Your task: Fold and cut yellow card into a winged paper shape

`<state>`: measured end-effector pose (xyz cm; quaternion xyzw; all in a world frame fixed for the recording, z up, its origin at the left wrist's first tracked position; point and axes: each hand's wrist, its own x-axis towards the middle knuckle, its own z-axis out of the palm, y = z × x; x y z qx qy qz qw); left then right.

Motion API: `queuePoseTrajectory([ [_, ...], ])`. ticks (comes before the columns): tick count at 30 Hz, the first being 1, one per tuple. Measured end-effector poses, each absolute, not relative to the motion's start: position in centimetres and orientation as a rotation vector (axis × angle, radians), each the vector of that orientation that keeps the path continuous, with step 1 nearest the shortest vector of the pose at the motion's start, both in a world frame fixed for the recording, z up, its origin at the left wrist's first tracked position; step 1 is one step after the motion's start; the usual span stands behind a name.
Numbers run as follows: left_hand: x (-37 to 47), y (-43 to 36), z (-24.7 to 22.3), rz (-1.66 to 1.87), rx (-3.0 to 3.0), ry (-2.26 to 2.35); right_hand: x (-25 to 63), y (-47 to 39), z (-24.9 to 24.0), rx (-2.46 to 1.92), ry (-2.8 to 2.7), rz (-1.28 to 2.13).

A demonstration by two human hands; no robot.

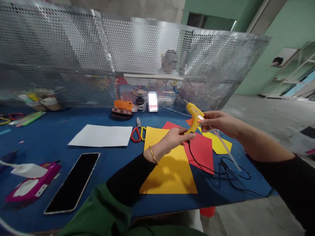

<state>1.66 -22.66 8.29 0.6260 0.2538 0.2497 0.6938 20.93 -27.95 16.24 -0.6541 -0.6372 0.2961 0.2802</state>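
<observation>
A yellow glue gun (196, 113) is held up above the right part of the blue table, its nozzle pointing up and left. My left hand (176, 136) is closed on the lower end of its handle, where a black cord (193, 156) comes out. At the gun's rear, my right hand (218, 121) is closed, fingers by the back of the body. A long translucent glue stick (226, 149) slants down from there; whether it sits in the gun or in my fingers, I cannot tell. Below lie an orange-yellow sheet (169, 173), a red sheet (201, 150) and a yellow piece (221, 143).
Scissors (139, 132) and a white sheet (102, 136) lie left of the coloured paper. Nearer the left front are a black-screened phone (73, 183) and a magenta power strip (34, 183) with a white plug. A perforated metal screen (137, 42) borders the table's back; a person is behind it.
</observation>
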Motion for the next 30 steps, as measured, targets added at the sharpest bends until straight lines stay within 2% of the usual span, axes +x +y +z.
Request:
queuePoseTrajectory([
  [4, 1.2, -23.2, 8.3, 0.376, 1.232, 0.385, 20.5, -28.6, 16.6, -1.785, -1.648, 0.636],
  [7, 1.4, -23.1, 7.8, 0.398, 1.124, 0.369, 19.4, -31.9, 16.0, -1.812, -1.52, 0.297],
  [10, 2.0, -23.1, 7.2, 0.471, 1.071, 0.375, 17.5, -35.2, 13.7, -1.816, -1.417, 0.172],
  [12, 2.5, -23.4, 6.9, 0.521, 1.046, 0.384, 16.4, -35.7, 11.2, -1.747, -1.368, 0.343],
  [13, 2.6, -23.6, 6.9, 0.544, 1.037, 0.389, 16.0, -35.4, 9.9, -1.643, -1.159, 0.517],
  [17, 3.0, -24.5, 6.8, 0.595, 1.02, 0.398, 15.3, -32.7, 6.5, -1.51, -0.932, 0.641],
  [24, 3.2, -25.5, 7.1, 0.622, 0.981, 0.39, 14.2, -31.6, 6.5, -1.365, -0.9, 0.827],
  [30, 3.1, -25.4, 7.4, 0.571, 1.1, 0.622, 17.0, -30.1, 6.1, -1.429, -0.816, 0.788],
])
